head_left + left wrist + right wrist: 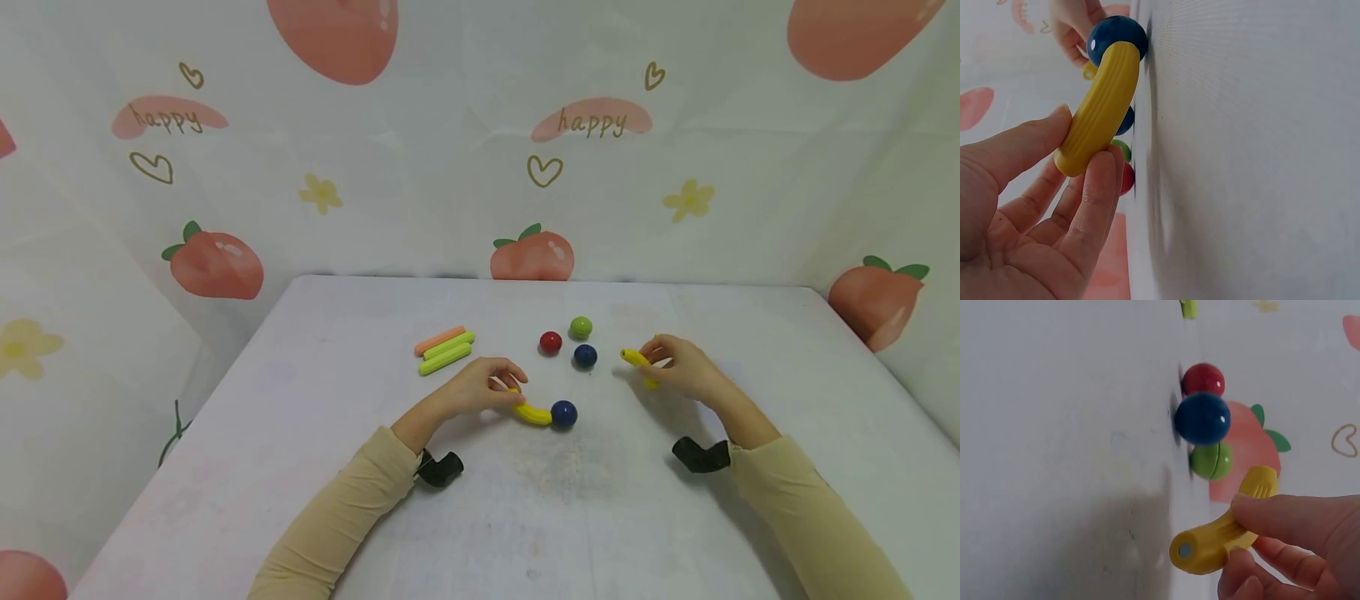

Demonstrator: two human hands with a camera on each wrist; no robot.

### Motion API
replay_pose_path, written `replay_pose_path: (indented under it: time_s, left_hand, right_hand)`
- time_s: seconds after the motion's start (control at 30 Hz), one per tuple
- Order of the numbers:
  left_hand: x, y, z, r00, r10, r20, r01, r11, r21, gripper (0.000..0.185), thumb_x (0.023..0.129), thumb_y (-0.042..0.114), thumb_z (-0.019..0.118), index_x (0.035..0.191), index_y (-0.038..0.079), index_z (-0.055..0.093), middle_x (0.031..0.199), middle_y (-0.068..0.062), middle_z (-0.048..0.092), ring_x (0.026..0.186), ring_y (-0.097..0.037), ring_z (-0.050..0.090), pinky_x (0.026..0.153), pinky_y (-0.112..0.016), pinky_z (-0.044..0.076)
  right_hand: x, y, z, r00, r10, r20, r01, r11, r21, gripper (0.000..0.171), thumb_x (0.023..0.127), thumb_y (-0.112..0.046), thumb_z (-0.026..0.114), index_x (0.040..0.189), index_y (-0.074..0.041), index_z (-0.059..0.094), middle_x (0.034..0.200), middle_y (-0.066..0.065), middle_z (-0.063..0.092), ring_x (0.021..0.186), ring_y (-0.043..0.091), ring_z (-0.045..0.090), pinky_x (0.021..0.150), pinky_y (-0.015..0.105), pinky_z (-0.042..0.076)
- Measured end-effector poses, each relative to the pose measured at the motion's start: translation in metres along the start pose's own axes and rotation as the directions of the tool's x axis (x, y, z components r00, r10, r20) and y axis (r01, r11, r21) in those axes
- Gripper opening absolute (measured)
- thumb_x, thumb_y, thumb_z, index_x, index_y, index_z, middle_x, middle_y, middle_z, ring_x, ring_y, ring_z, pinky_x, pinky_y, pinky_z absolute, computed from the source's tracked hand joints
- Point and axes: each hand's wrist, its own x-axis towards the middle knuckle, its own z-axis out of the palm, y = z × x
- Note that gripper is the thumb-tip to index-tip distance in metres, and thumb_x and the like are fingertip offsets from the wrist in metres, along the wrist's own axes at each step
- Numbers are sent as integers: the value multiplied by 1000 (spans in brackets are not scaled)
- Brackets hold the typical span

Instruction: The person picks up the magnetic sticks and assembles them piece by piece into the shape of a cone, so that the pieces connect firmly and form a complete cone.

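My left hand [483, 387] pinches one end of a curved yellow stick [531, 412] between thumb and fingers [1094, 194]. The stick's [1100, 109] far end touches a dark blue ball [564, 413] on the white table [525, 508]. That ball [1116, 39] shows at the top of the left wrist view. My right hand [678, 367] holds a second curved yellow stick [637, 360] just above the table. In the right wrist view this stick [1222, 540] points toward a blue ball [1202, 419], a red ball [1204, 379] and a green ball [1211, 461].
A red ball [551, 342], a green ball [581, 327] and another blue ball [585, 356] lie between my hands. An orange stick [439, 340] and two lime green sticks [447, 352] lie to the left. A printed cloth backdrop [480, 142] rises behind the table.
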Motion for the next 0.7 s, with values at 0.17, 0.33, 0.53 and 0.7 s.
replay_pose_path:
  time_s: [0.17,0.33,0.53,0.7]
  left_hand:
    - [0,0,0,1000,-3,10,3,1000,-1,30,84,16,69,111,5,61,99,-9,65,84,-13,61,77,-20,46]
    - [-1,0,0,1000,-15,26,15,1000,3,30,85,16,68,112,6,61,100,-10,66,84,-14,62,76,-20,46]
    - [-1,-1,0,999,-32,36,31,999,7,30,85,18,68,112,7,60,100,-9,66,83,-13,62,74,-20,45]
    - [0,-1,0,999,-34,40,34,999,12,31,85,18,68,113,8,60,99,-9,66,83,-13,62,74,-19,44]
  right_hand:
    - [-4,-6,6,999,-4,50,-1,996,94,36,87,-12,63,114,9,51,105,28,57,75,18,62,62,22,50]
    - [-7,-10,10,995,-5,103,-10,990,140,38,89,-13,61,118,9,50,105,26,57,75,16,61,61,22,50]
    - [-8,-15,16,992,-11,129,-10,987,161,36,90,-16,60,115,8,50,106,25,59,76,13,57,63,21,50]
    - [-9,-19,22,990,5,143,-36,976,217,37,90,-18,61,114,7,48,106,23,58,78,10,58,67,21,52]
